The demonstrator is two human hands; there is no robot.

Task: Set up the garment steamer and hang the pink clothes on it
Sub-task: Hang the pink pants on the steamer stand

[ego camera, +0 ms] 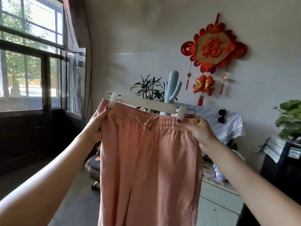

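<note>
Both hands are holding the pink trousers (146, 160) up at frame centre. The left hand (96, 126) is gripping the waistband at 9 o'clock, the right hand (197, 129) at 3 o'clock. The white clip hanger (146, 103) is sitting along the waistband, with the pale blue steamer head (172, 88) standing just behind at 12 o'clock. Whether either clip is biting the fabric cannot be told. Judgement: releasing with a clip unseated risks the trousers dropping or hanging crooked.

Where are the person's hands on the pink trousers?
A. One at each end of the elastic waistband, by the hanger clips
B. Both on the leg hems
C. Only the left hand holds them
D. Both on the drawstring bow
A: the left hand and right hand each grip an end of the pink trousers' waistband, just under the white clip hanger.
</note>
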